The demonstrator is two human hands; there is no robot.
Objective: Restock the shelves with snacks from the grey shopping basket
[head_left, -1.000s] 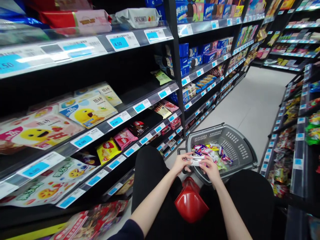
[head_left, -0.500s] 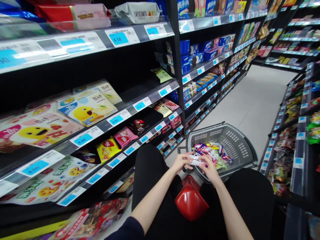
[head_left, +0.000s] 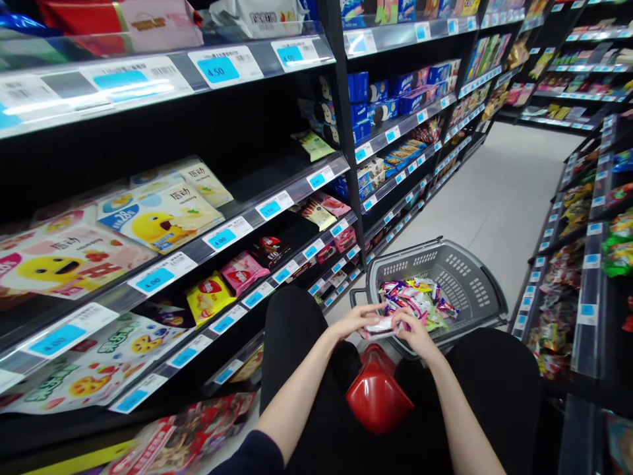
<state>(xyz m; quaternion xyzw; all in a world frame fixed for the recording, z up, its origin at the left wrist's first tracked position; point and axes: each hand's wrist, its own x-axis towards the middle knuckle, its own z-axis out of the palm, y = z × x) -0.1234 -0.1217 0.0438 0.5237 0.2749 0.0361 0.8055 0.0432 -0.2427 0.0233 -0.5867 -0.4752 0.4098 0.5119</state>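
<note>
Candy (head_left: 380,324) is pinched between both hands (head_left: 386,323), forearms stretched forward, converging at the basket's (head_left: 462,274) near edge.

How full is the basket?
Partly full: wrapped sweets heap at the end near the hands, while the basket's far end shows bare slotted wall.

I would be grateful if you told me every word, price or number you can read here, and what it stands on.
"4.50": upper-shelf tag
"4.00": the nearest middle-shelf tags
"3.50": a tag farther along the middle shelf
"28%": yellow-faced pack
Too small, blurred or stylised to quote surely: Chinese print, the other tags, the blue boxes, the candies and the held white packet.
</note>
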